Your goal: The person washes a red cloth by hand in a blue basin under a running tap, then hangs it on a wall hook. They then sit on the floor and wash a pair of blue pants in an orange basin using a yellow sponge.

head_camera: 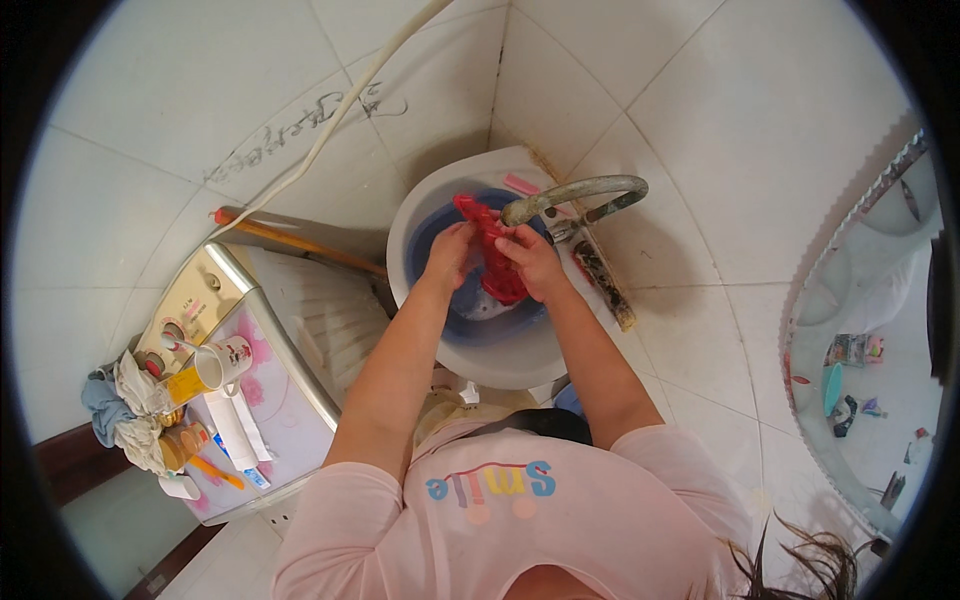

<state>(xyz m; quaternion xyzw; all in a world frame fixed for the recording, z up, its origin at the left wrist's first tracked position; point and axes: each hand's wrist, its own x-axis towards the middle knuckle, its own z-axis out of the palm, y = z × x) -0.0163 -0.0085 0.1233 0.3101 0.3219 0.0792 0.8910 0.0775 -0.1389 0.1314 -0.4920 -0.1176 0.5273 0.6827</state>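
A wet-looking red cloth (501,271) hangs between my two hands above a blue basin (480,334). My left hand (452,255) grips its left side, fingers bent around the fabric. On the other side, my right hand (531,259) pinches the cloth near its upper part, just below the spout of the curved metal faucet (574,193). The basin sits in a white washbasin (499,369) and holds water with some suds. The cloth's lower end reaches down to the water. Whether water runs from the spout cannot be told.
A pink bar-like item (522,184) and a dark, dirty brush-like object (602,279) lie on the washbasin's rim. To the left stands a washing machine (289,375) bearing a mug (223,363), bottles and cloths. A wooden handle (315,246) leans behind it. A mirror (862,360) hangs at right.
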